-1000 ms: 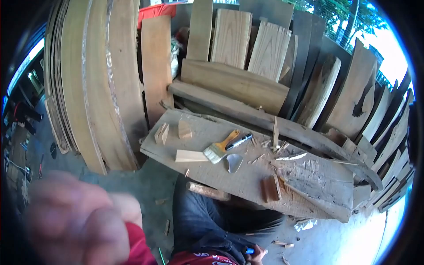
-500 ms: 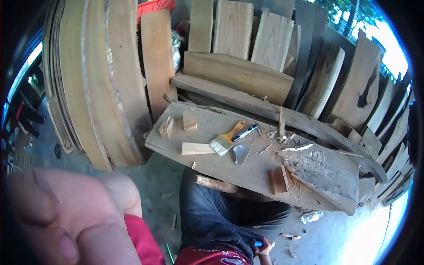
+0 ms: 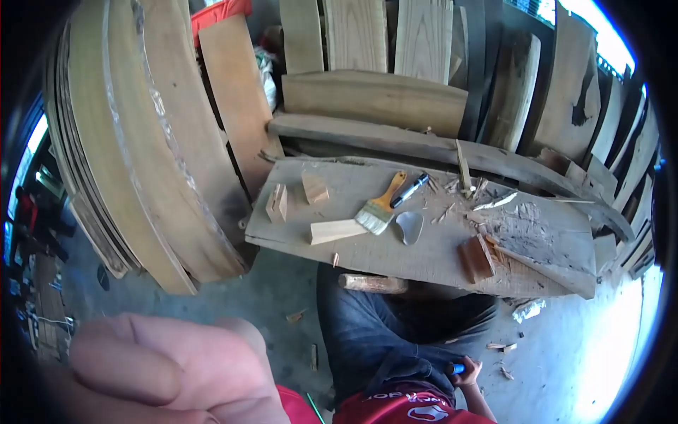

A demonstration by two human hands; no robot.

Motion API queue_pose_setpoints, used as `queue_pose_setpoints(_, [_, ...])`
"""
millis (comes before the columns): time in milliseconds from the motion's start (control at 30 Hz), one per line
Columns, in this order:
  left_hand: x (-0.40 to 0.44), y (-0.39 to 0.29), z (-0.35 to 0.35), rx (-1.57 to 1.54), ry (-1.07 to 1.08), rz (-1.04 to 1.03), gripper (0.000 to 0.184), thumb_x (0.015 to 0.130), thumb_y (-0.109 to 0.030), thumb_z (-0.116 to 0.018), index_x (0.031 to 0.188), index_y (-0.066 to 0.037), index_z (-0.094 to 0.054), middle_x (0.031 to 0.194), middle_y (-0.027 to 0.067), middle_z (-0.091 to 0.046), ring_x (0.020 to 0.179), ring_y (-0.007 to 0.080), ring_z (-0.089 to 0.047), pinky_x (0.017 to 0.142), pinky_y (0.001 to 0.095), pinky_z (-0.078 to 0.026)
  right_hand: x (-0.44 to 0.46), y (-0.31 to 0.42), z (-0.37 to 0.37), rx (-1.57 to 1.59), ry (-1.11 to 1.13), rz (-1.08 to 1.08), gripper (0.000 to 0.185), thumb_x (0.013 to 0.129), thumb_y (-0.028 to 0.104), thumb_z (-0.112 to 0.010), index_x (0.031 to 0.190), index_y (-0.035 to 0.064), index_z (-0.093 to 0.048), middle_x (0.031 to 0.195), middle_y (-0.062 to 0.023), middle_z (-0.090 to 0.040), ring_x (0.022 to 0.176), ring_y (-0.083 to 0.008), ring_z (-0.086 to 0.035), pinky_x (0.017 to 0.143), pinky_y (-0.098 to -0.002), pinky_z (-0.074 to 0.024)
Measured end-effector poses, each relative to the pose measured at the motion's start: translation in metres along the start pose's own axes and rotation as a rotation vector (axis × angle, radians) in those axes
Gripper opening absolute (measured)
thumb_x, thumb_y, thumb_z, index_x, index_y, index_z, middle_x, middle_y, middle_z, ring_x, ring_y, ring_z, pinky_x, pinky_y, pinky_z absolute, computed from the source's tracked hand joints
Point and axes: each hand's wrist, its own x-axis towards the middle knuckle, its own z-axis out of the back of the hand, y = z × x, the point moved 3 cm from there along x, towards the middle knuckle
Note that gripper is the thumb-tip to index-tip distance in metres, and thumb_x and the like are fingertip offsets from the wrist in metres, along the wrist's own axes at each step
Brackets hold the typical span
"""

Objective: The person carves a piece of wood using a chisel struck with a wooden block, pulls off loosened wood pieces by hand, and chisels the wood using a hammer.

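My left hand (image 3: pixel 191 360) is raised close to the camera, at the lower left. Its fingers curl in toward the palm, and nothing shows in them. By my right thigh, my right hand (image 3: pixel 469 373) is closed around a blue handle (image 3: pixel 455 368); the rest of that item is hidden. In front of me is a worn wooden plank bench (image 3: pixel 438 258). On it lie a paintbrush (image 3: pixel 382 207), a black marker (image 3: pixel 409 191), a pale oval piece (image 3: pixel 409 228), a light wood strip (image 3: pixel 337 231), small wood blocks (image 3: pixel 316 189) and a brown block (image 3: pixel 477 258).
Tall boards (image 3: pixel 127 155) lean at the left, and more planks (image 3: pixel 357 35) stand behind the bench. A long curved beam (image 3: pixel 424 145) runs along its back edge. A wooden mallet-like handle (image 3: pixel 373 283) juts out over my lap. Wood scraps (image 3: pixel 501 347) litter the floor.
The view has shifted, so the bench appears farther right. My left hand appears lower and farther right, its fingers still curled. My right hand still grips the blue handle.
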Motion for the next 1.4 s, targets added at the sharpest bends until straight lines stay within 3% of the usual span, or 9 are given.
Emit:
queue_pose_setpoints(100, [-0.013,0.003,0.026,0.022,0.013,0.117,0.038,0.094,-0.026,-0.041,0.099,0.009,-0.054,0.084,0.0112,-0.051,0.061,0.02,-0.046,0.056,0.0335,-0.036,-0.039,-0.068,-0.018,-0.09,-0.043,0.057,0.046,0.058,0.049,-0.065,0.063,0.0072,-0.047,0.055,-0.0141,-0.048,0.049,-0.0351,-0.052,0.046,-0.0395,-0.0402])
queue_pose_setpoints(267, [-0.074,0.084,0.097,0.129,0.21,0.077,0.037,0.098,-0.017,-0.044,0.107,0.014,-0.061,0.072,0.0141,-0.055,0.061,0.0182,-0.047,0.053,0.0261,-0.035,-0.002,0.009,0.007,-0.085,0.169,-0.086,0.03,0.055,0.032,-0.068,0.065,0.0108,-0.049,0.056,-0.0115,-0.051,0.051,-0.0347,-0.055,0.049,-0.0419,-0.0445])
queue_pose_setpoints(333, [-0.152,0.127,0.158,0.716,0.33,0.329,0.02,0.097,-0.006,-0.055,0.105,0.009,-0.066,0.083,0.016,-0.069,0.068,0.0239,-0.064,0.062,0.032,-0.05,-0.005,0.02,0.012,-0.135,0.127,-0.108,0.029,0.055,0.03,-0.068,0.066,0.0107,-0.05,0.056,-0.0115,-0.051,0.051,-0.0346,-0.056,0.049,-0.042,-0.0445])
queue_pose_setpoints(467, [-0.341,0.192,0.378,1.192,0.5,1.004,0.021,0.092,-0.014,-0.065,0.099,0.004,-0.07,0.084,0.02,-0.07,0.067,0.0263,-0.067,0.065,0.035,-0.053,-0.016,0.039,0.02,-0.371,-0.071,-0.26,0.025,0.061,0.023,-0.072,0.069,0.0094,-0.052,0.057,-0.0123,-0.052,0.053,-0.0357,-0.058,0.05,-0.0419,-0.045])
queue_pose_setpoints(533, [-0.408,0.185,0.476,1.283,0.48,1.048,0.024,0.088,-0.014,-0.066,0.103,0.004,-0.07,0.088,0.0203,-0.071,0.07,0.0289,-0.068,0.067,0.0383,-0.054,-0.025,0.034,0.028,-0.415,-0.208,-0.413,0.03,0.068,0.024,-0.076,0.069,0.0062,-0.052,0.057,-0.014,-0.051,0.054,-0.0371,-0.055,0.05,-0.04,-0.0431])
queue_pose_setpoints(600, [-0.486,0.186,0.6,1.411,0.473,1.517,0.032,0.087,-0.01,-0.063,0.116,0.004,-0.066,0.106,0.021,-0.07,0.088,0.0312,-0.069,0.079,0.0401,-0.054,-0.03,0.036,0.039,-0.487,-0.344,-0.339,0.031,0.074,0.026,-0.077,0.071,0.0049,-0.054,0.057,-0.0135,-0.049,0.051,-0.0329,-0.048,0.052,-0.0373,-0.0421])
queue_pose_setpoints(733, [-0.502,0.227,0.604,1.335,0.577,1.499,0.032,0.087,-0.011,-0.063,0.116,0.004,-0.065,0.106,0.0212,-0.069,0.089,0.0317,-0.069,0.079,0.0403,-0.054,-0.074,-0.006,0.061,-0.666,-0.339,-0.122,0.033,0.074,0.027,-0.081,0.087,0.0032,-0.062,0.071,-0.0136,-0.062,0.062,-0.0311,-0.063,0.059,-0.0401,-0.0485])
queue_pose_setpoints(967, [-0.561,0.28,0.577,1.102,0.79,1.46,0.034,0.087,-0.012,-0.063,0.116,0.005,-0.065,0.107,0.0216,-0.069,0.09,0.0326,-0.068,0.08,0.0409,-0.054,-0.006,0.009,0.169,-0.961,0.237,-0.281,0.044,0.077,0.048,-0.075,0.063,0.0089,-0.059,0.056,-0.0103,-0.059,0.05,-0.0314,-0.059,0.052,-0.0434,-0.0451])
queue_pose_setpoints(1400, [-0.726,0.249,0.559,0.693,0.987,1.53,0.036,0.086,-0.014,-0.064,0.116,0.006,-0.063,0.109,0.0223,-0.068,0.092,0.0344,-0.067,0.081,0.042,-0.053,0.092,0.199,0.273,-1.325,0.053,-0.601,0.047,0.078,0.054,-0.073,0.075,0.0066,-0.071,0.074,-0.0155,-0.069,0.072,-0.033,-0.068,0.071,-0.0457,-0.052])
